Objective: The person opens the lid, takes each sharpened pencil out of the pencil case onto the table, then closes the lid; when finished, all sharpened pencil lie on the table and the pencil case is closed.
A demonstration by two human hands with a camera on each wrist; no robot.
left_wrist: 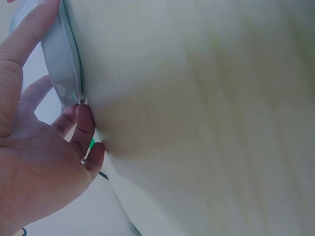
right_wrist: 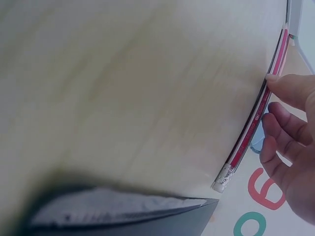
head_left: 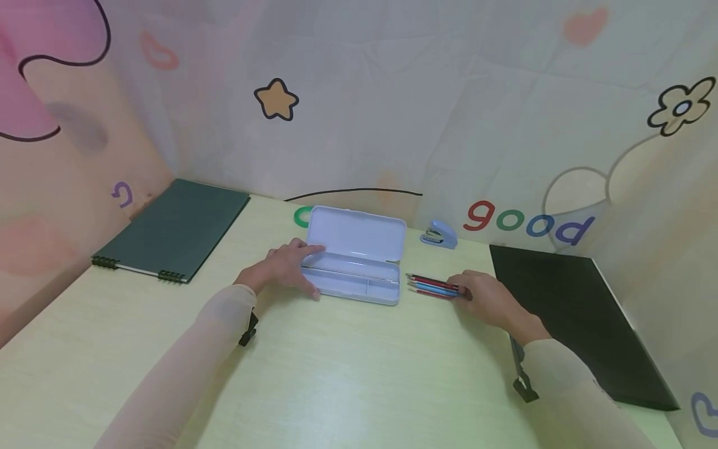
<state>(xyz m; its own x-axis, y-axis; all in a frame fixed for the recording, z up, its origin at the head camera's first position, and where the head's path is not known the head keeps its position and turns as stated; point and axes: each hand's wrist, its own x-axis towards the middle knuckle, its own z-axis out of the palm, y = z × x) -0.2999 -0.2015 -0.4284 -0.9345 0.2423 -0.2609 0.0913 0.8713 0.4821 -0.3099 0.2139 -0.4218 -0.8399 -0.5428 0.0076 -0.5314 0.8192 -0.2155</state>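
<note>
Head view: pinching a small bunch of pencils (head_left: 432,288) between thumb and fingers of the right hand (head_left: 490,299), toward the blunt ends, with sharpened tips reaching left of the fingers. Cannot tell whether lifted or lying on the table (head_left: 348,368). Spanning the left end of an open pencil case (head_left: 359,265) with the left hand (head_left: 288,265), thumb at the front corner, index finger by the lid, apparently gripping lightly.

To judge by the slim painted shafts: light, stiff, a little slippery, apt to roll or fan apart, fragile at the leads. Best held round the whole bunch, behind the middle. For the case, probably light and smooth, prone to slide without a steadying left thumb.

Just left of the right fingers, past the tips, a raised end wall to clear. Beyond those fingers, a stapler (head_left: 440,235); just right of them, partly under the wrist, a black folder (head_left: 578,305). Beyond the left fingers, green tape (head_left: 296,218); farther left, a dark notebook (head_left: 174,227). Nearer than both sets of fingers, wide bare table for moving.
</note>
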